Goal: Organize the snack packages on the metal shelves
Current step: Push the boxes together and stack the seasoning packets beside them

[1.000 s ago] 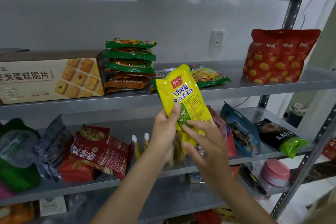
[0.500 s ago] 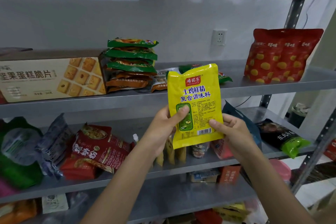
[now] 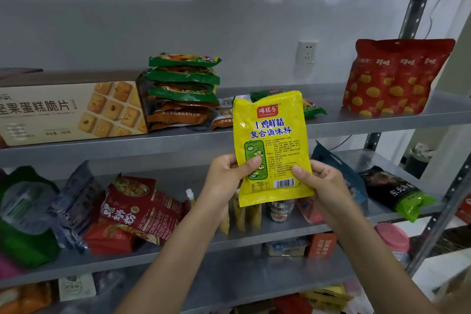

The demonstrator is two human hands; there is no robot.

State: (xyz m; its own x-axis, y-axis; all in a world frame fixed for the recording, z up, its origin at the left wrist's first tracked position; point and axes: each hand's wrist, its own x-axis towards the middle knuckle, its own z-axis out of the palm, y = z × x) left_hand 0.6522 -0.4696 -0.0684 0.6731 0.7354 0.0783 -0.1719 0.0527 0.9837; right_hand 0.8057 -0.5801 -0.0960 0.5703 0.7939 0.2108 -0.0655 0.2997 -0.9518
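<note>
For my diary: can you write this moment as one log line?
left hand: grips yellow seasoning packet | right hand: grips it too | pose: upright, off shelves | placed: not yet

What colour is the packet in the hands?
Bright yellow packet, blue writing, seen in the head view.

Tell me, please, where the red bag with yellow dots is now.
In the head view, the red bag stands at the right end of the shelf holding the biscuit box, right of the wall socket.
</note>
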